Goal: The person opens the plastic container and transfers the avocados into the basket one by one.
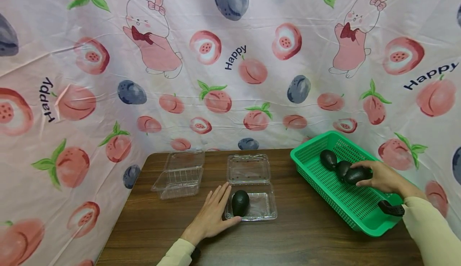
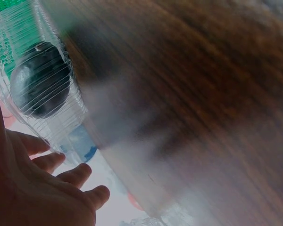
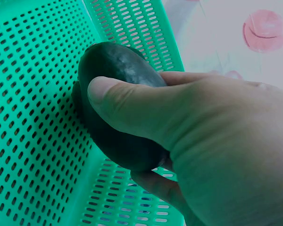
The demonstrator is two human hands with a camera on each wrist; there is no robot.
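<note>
My right hand (image 1: 381,177) grips a dark avocado (image 1: 357,175) inside the green basket (image 1: 324,190); in the right wrist view the thumb lies across the avocado (image 3: 118,108) and the fingers curl round its far side. Two more avocados (image 1: 328,160) lie beside it in the basket. My left hand (image 1: 212,214) rests with straight fingers along the left side of an opened clear plastic clamshell box (image 1: 264,206), thumb at its front edge. One avocado (image 1: 240,203) sits in the left part of that box, seen through the ribbed wall in the left wrist view.
A second clear clamshell box (image 1: 180,184), lid raised, stands at the back left of the brown wooden table (image 1: 273,242). A fruit-and-rabbit printed cloth (image 1: 223,78) hangs behind and at both sides. The basket stands at the right.
</note>
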